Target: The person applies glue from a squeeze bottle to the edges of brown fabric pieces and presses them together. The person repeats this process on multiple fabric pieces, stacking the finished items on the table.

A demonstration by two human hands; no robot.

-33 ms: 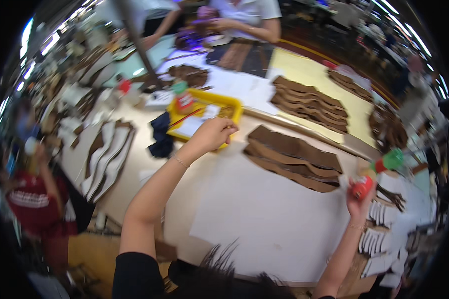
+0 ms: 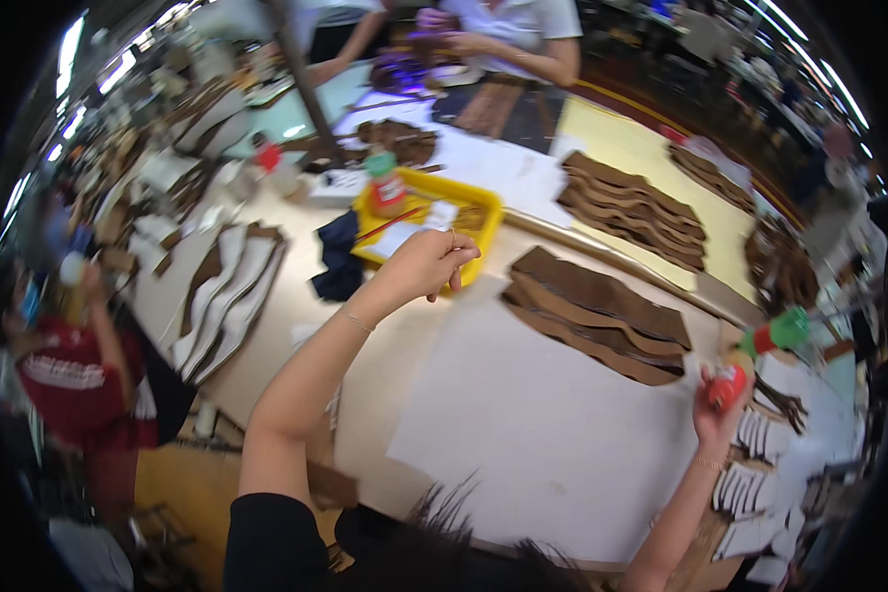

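My left hand [image 2: 426, 264] hovers by the near edge of a yellow tray [image 2: 490, 219], its fingers curled inward. Whether anything small is pinched there, I cannot make out. My right hand [image 2: 717, 414], out to the right, grips a plastic bottle [image 2: 777, 333] that is green at its far end and red at the end by my palm. It is tilted and slightly blurred. Between my hands, several overlapping brown wavy-edged pieces [image 2: 602, 306] lie at the far side of a large white sheet [image 2: 533, 434]. Inside the tray stands a green-capped bottle [image 2: 386, 187] beside a red stick.
A dark blue cloth [image 2: 337, 259] lies left of the tray. White and brown strips [image 2: 229, 296] rest further left. More brown pieces [image 2: 631, 207] are on a yellow sheet beyond a table edge. People work across the table, and a person in red [image 2: 84, 380] is at left.
The view has shifted slightly, so the table appears further right. My left hand sits a little further left against the tray; my right hand still holds the bottle.
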